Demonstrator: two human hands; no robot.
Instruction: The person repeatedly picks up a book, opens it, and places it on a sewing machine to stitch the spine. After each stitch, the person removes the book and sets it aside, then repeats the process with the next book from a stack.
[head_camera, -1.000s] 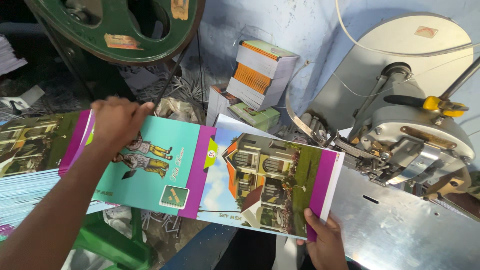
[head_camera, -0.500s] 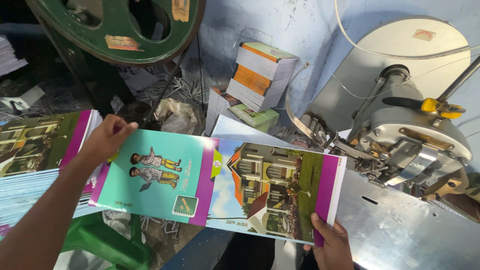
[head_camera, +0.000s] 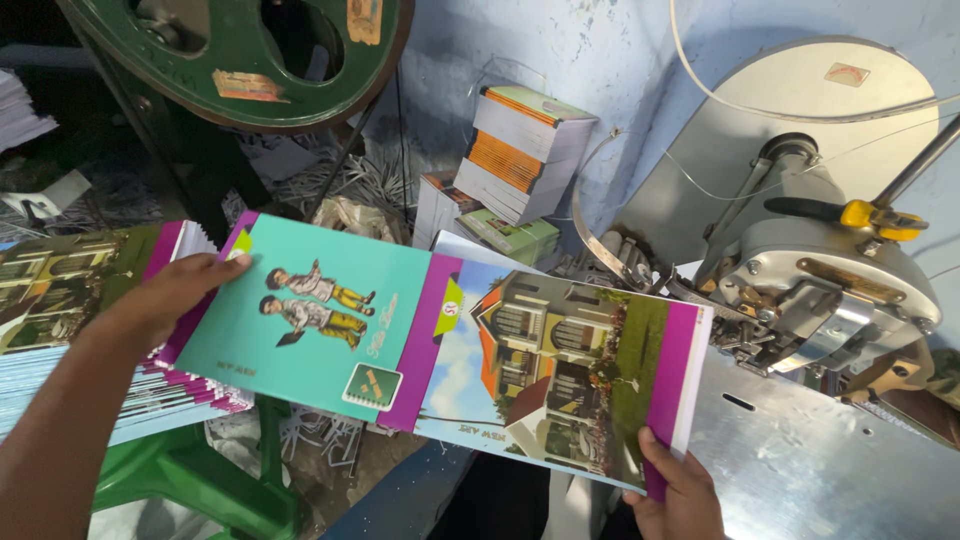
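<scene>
Item: opened notebook cover (head_camera: 450, 350), held flat across centre of frame, printed side up. Left hand (head_camera: 165, 300) laid on teal end at centre left, fingers spread flat on top, thumb apparently beneath; right hand (head_camera: 680, 490) at lower right, gripping magenta edge from below, thumb on top. Grip at both ends, judged to keep the limp sheet stretched and level.

Appearance: teal panel with two cartoon children in uniform and small green badge; magenta spine band down the middle; second panel with a house, lawn and blue sky; magenta strip along right edge. White pages visible just under upper edge. Glossy, uncreased.

Beneath left end: stack of like covers (head_camera: 90, 330), far left, fanned, house panels up, blue-white edges showing; teal end overlapping it.

Right of frame: grey wire-stitching machine (head_camera: 820, 280) with round plate, yellow-handled lever (head_camera: 865, 215), steel bench (head_camera: 820, 460) below; right edge of cover just over bench.

Upper centre: bundled notebooks (head_camera: 525, 150) against blue wall, tilted. Upper left: green flywheel (head_camera: 240, 50). Floor between: paper trimmings (head_camera: 340, 180), green stool (head_camera: 200, 480) at lower left.
</scene>
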